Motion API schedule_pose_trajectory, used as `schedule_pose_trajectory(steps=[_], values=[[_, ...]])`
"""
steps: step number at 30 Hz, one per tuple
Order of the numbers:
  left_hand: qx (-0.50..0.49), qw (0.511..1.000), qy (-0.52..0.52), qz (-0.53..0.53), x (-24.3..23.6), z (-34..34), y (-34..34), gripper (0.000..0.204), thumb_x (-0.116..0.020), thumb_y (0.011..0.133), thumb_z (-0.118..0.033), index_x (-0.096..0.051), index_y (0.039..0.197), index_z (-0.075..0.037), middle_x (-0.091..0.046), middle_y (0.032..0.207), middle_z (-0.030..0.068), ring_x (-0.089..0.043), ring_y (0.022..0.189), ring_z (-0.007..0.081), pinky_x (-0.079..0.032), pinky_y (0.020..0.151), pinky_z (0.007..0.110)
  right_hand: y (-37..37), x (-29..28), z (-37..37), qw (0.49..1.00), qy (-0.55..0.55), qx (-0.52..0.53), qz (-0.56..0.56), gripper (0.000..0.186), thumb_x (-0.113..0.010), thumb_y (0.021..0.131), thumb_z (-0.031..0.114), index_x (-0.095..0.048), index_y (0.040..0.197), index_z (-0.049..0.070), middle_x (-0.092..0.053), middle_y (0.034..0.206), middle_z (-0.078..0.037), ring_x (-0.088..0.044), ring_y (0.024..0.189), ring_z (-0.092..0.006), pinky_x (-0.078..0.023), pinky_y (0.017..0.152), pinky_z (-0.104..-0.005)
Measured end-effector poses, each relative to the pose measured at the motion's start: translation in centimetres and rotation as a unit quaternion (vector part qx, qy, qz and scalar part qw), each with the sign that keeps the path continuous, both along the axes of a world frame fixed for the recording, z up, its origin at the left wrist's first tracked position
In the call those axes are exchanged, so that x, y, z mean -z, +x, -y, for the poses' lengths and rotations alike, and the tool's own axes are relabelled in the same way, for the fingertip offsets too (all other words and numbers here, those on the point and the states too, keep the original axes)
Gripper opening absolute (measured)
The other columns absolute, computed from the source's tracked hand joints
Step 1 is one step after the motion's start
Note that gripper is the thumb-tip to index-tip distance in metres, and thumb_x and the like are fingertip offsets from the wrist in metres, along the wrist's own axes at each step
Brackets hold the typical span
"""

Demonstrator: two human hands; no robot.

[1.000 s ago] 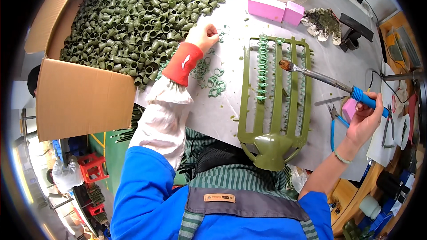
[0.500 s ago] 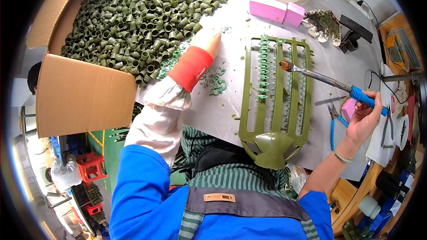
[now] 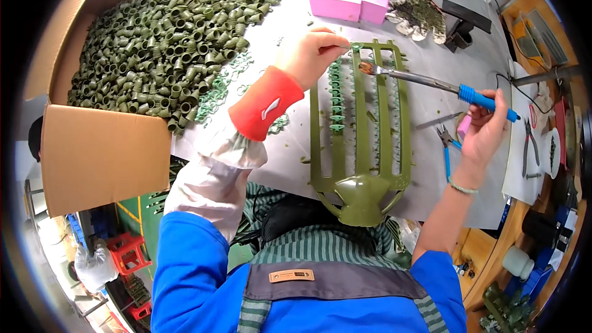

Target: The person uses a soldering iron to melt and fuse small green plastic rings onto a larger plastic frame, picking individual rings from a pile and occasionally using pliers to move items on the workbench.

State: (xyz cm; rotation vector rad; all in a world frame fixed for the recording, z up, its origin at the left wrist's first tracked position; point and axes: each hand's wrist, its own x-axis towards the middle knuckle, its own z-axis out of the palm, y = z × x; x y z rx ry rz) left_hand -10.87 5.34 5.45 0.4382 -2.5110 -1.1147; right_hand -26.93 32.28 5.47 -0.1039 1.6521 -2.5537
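My left hand (image 3: 309,55), with a red wristband, has thumb and forefinger pinched at the far end of an olive-green plastic rack (image 3: 364,194). What sits between the fingertips is too small to make out. Beside them, a small green ring (image 3: 356,47) lies on the rack's second bar. Several green rings (image 3: 336,95) line the leftmost bar. My right hand (image 3: 484,132) grips the blue handle of what looks like a soldering iron (image 3: 425,79); its brown, burnt-looking tip hangs over the rack's upper part, near the left fingers.
A cardboard box (image 3: 105,154) on the left spills olive plastic caps (image 3: 160,55) across the table. Loose green rings (image 3: 216,95) lie beside them. Pink blocks (image 3: 336,5), a soiled glove (image 3: 419,18) and a black stand (image 3: 465,21) are at the back. Pliers (image 3: 446,142) lie right of the rack.
My left hand has moved right, from the loose rings to the rack's far end. The soldering iron stays over the rack, its tip now closer to that end. The whole view has shifted.
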Motion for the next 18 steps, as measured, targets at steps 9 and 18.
schedule_pose_trajectory(steps=[9, 18], values=[[-0.02, 0.972, -0.23, -0.04, 1.0, 1.8, -0.7, 0.012, -0.069, 0.078, -0.015, -0.072, 0.09, -0.014, -0.069, 0.087, -0.0006, -0.056, 0.089, 0.0208, -0.047, 0.081, 0.032, 0.1, 0.7, 3.7, 0.999, -0.022, -0.042, -0.018, 0.027, -0.061, 0.088, 0.024, -0.063, 0.078, 0.0, -0.061, 0.068, -0.006, -0.057, 0.053, -0.0111, -0.047, 0.053, -0.0232], [-0.019, 0.96, -0.276, -0.048, 1.2, 2.1, -0.4, 0.013, -0.07, 0.077, -0.015, -0.073, 0.089, -0.015, -0.07, 0.085, -0.0007, -0.056, 0.086, 0.0209, -0.05, 0.076, 0.032, 0.6, -0.2, 4.3, 0.998, -0.029, -0.049, -0.035, 0.026, -0.062, 0.088, 0.023, -0.063, 0.076, -0.001, -0.063, 0.069, -0.007, -0.057, 0.053, -0.0123, -0.047, 0.051, -0.0252]])
